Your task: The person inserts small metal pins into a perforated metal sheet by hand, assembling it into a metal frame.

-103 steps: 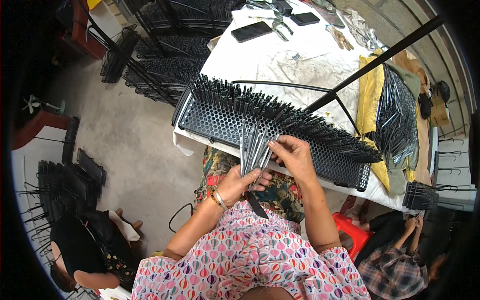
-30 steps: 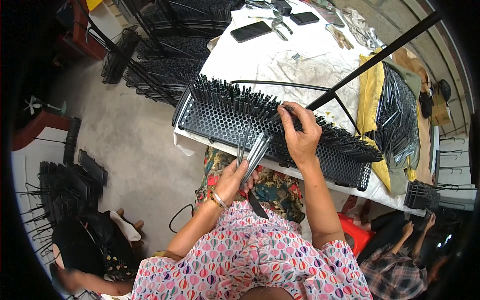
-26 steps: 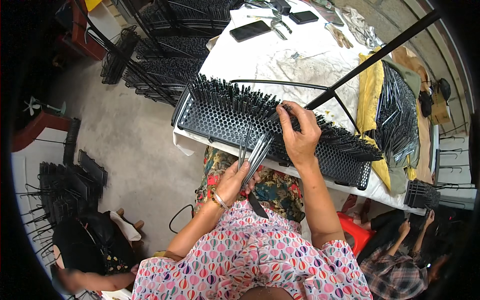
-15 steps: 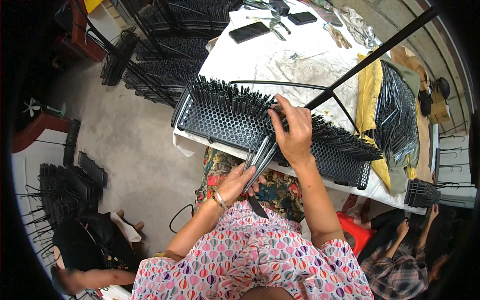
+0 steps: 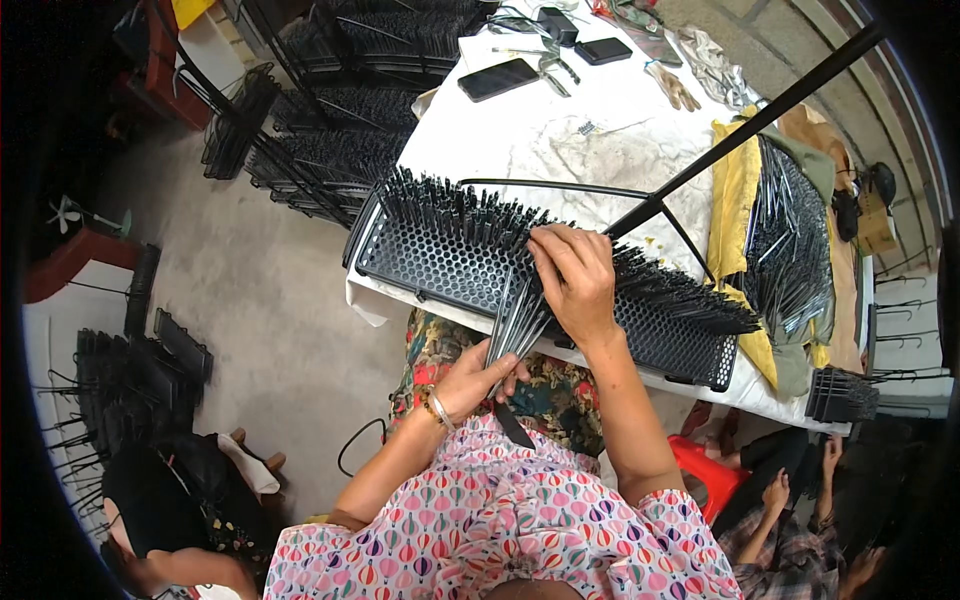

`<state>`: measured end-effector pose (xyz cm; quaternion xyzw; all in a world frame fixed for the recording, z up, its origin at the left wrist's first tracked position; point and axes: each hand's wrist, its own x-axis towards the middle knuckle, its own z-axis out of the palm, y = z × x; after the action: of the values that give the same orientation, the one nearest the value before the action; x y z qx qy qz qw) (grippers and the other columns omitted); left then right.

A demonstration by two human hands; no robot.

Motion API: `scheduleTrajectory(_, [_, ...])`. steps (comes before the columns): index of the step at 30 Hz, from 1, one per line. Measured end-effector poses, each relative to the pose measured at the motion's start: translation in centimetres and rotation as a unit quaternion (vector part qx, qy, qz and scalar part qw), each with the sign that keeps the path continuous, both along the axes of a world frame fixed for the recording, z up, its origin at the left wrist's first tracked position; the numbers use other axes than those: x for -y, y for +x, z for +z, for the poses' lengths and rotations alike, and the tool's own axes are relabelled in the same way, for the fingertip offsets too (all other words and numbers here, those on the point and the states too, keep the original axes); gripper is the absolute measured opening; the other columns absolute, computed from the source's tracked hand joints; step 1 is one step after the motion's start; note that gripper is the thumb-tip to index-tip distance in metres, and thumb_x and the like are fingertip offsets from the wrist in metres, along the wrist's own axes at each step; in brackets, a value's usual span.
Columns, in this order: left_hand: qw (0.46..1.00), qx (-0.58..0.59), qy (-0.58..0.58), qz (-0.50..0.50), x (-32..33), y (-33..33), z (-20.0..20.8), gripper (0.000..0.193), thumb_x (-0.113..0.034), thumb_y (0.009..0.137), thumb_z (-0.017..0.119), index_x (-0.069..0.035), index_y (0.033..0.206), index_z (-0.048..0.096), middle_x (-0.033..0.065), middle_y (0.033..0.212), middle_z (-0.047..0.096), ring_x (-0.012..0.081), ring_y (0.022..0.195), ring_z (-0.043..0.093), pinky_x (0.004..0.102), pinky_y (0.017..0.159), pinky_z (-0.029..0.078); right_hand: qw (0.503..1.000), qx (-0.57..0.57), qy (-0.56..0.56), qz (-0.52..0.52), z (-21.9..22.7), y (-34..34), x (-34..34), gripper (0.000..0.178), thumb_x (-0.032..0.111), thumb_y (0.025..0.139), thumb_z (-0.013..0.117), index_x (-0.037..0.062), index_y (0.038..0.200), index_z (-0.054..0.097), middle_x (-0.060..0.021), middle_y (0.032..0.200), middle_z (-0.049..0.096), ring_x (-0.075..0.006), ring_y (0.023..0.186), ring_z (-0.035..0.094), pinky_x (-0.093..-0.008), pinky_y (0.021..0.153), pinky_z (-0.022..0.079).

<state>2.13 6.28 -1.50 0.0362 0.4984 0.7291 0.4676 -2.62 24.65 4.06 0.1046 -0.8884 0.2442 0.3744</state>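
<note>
A long black broom head (image 5: 430, 260), a plate full of round holes, lies at the front edge of the white-covered table. Dark bristles (image 5: 440, 207) stand up along its far side. In my left hand (image 5: 478, 378) is a fanned bundle of thin dark strips (image 5: 520, 320), tilted up toward the plate, gripped between thumb and fingers. Over the middle of the plate my right hand (image 5: 580, 275) is bent with its fingers pinched together at the bristles. Whatever those fingertips hold is hidden. A black pole with a bracket (image 5: 650, 200) rises from behind the plate.
A yellow-edged sack of loose strips (image 5: 790, 240) is at the right of the table. Farther back lie a phone (image 5: 498, 80), a black case (image 5: 604, 51) and a glove (image 5: 673, 86). Stacked broom heads (image 5: 330, 150) stand left. Other people sit lower left and lower right.
My right hand has come down slightly and its raised fingers have curled together at the bristles. The strips in my left hand are spread wider. The person at lower right has moved their hands.
</note>
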Motion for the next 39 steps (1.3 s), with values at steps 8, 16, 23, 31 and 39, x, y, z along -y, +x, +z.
scheduleTrajectory(8, [0.998,0.057,0.011,0.016,-0.5,0.3,-0.3,0.024,-0.022,0.094,0.048,-0.001,0.107,0.050,0.0085,0.089,0.060,0.0117,0.068,0.055,0.0250,0.058,0.047,0.987,0.003,-0.142,-0.080,1.2,2.9,-1.9,0.014,-0.001,0.074,0.067,0.0011,0.088,0.066,-0.0106,0.085,0.066,-0.0230,0.077,0.062,-0.0311,0.069,0.048])
scheduleTrajectory(16, [0.996,0.078,-0.026,0.023,-1.5,0.3,0.4,0.022,-0.021,0.094,0.048,-0.001,0.103,0.053,0.0076,0.086,0.061,0.0111,0.066,0.054,0.0258,0.059,0.047,0.971,0.053,-0.217,-0.082,0.4,6.0,-2.2,0.013,-0.003,0.077,0.065,-0.0021,0.090,0.065,-0.0117,0.083,0.065,-0.0167,0.070,0.062,-0.0260,0.062,0.049])
scheduleTrajectory(23, [0.999,0.032,-0.034,0.022,-1.9,0.5,1.0,0.018,-0.018,0.094,0.048,-0.003,0.102,0.053,0.0046,0.082,0.060,0.0097,0.064,0.052,0.0234,0.056,0.045,0.891,0.249,-0.374,-0.063,-1.1,7.1,-1.7,0.033,0.013,0.081,0.067,-0.0030,0.108,0.059,-0.0087,0.087,0.065,-0.0102,0.068,0.058,-0.0231,0.057,0.045])
scheduleTrajectory(31, [0.999,-0.033,-0.027,-0.020,-2.2,1.2,1.3,0.023,-0.023,0.096,0.043,-0.002,0.103,0.049,0.0075,0.086,0.059,0.0111,0.065,0.054,0.0243,0.057,0.046,0.789,0.302,-0.535,0.023,-2.1,6.5,-1.3,0.028,0.008,0.081,0.066,-0.0028,0.106,0.060,-0.0080,0.085,0.064,-0.0109,0.074,0.060,-0.0237,0.065,0.049])
scheduleTrajectory(39, [0.999,0.029,-0.032,-0.010,-2.3,0.5,0.7,0.025,-0.027,0.097,0.040,-0.004,0.104,0.048,0.0062,0.085,0.060,0.0095,0.063,0.052,0.0233,0.054,0.044,0.818,0.248,-0.518,-0.005,-2.7,6.7,-1.9,0.024,0.007,0.081,0.067,-0.0028,0.102,0.060,-0.0078,0.085,0.064,-0.0104,0.075,0.060,-0.0227,0.065,0.049])
